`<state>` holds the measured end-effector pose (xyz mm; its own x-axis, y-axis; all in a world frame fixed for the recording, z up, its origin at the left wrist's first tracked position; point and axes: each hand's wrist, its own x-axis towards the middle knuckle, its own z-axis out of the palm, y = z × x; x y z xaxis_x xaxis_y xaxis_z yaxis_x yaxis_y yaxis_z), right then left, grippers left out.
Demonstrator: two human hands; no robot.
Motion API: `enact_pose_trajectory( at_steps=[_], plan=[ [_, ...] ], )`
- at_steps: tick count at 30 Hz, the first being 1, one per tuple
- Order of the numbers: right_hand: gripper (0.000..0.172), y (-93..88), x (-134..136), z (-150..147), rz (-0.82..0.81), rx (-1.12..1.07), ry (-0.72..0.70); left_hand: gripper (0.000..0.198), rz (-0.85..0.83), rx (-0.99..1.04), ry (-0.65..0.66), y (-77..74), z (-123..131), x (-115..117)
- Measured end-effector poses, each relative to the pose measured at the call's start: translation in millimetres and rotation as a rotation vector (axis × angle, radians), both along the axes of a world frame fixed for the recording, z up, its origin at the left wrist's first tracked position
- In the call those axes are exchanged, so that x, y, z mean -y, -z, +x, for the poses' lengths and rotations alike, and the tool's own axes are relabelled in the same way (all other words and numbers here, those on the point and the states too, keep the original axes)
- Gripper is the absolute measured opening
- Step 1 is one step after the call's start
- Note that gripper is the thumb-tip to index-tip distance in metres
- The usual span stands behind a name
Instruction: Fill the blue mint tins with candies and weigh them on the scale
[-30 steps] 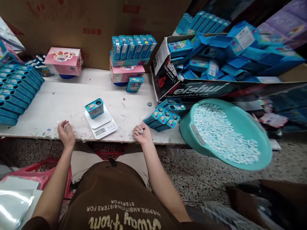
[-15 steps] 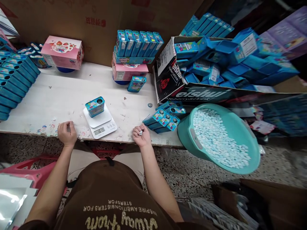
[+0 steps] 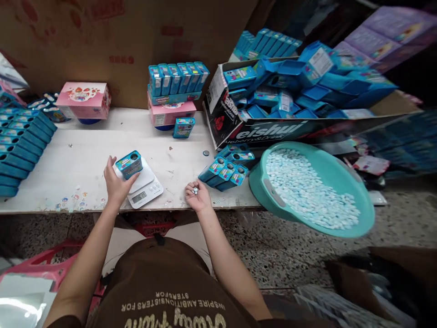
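As you cradled the blue tin [image 3: 129, 164] above the kitchen scale [image 3: 143, 187], your left hand [image 3: 116, 184] cupped it from below and your right hand [image 3: 197, 196] curled around white candies [image 3: 195, 191]. Tilting could spill through the tin's round opening; loose fingers could drop candies onto the counter [image 3: 68, 200].

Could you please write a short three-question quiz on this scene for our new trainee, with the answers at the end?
1. True or false: the open cardboard box holds only pink cartons.
2. What lies in the right hand? A: small white candies; B: a coin; C: a tin lid.
3. Fill in the missing words: the left hand holds a blue tin over the ____.

Key: 1. False, it holds blue tins. 2. A. 3. kitchen scale.
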<state>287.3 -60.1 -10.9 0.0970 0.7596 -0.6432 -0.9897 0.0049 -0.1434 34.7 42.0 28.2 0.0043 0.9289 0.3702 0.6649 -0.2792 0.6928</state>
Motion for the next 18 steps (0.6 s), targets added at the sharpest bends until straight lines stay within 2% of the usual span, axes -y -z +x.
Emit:
enact_pose_trajectory(
  at_steps=[2, 4, 7, 9, 11, 13, 15, 18],
  plan=[
    [0.04, -0.7, -5.1, -0.4, -0.045, -0.006, 0.044, 0.062, -0.096, 0.008, 0.002, -12.0, 18.0, -8.6],
    [0.036, -1.3, -10.7, -1.0, -0.08, -0.027, 0.094, 0.046, -0.068, -0.005, 0.071, -25.6, 31.6, -10.9],
    [0.032, -3.4, -21.5, -3.0, -0.044, -0.093, 0.11, 0.036, 0.162, -0.07, 0.334, -46.7, 49.6, -6.3],
    [0.033, -5.8, -30.7, -4.7, 0.027, -0.126, 0.074, 0.036, 0.278, -0.179, 0.546, -55.2, 63.3, -3.2],
    [0.035, -8.4, -40.6, -6.0, 0.082, -0.127, 0.026, 0.041, 0.339, -0.338, 0.736, -56.5, 78.3, -2.8],
    [0.035, -10.3, -49.5, -6.9, 0.079, -0.113, -0.026, 0.045, 0.367, -0.479, 0.854, -52.7, 92.6, -4.6],
    [0.032, -10.9, -56.1, -7.1, 0.038, -0.112, -0.053, 0.046, 0.384, -0.569, 0.885, -48.3, 103.6, -7.2],
    [0.029, -8.2, -60.6, -6.3, 0.011, -0.137, -0.031, 0.047, 0.401, -0.648, 0.866, -47.1, 111.7, -9.7]
  ],
)
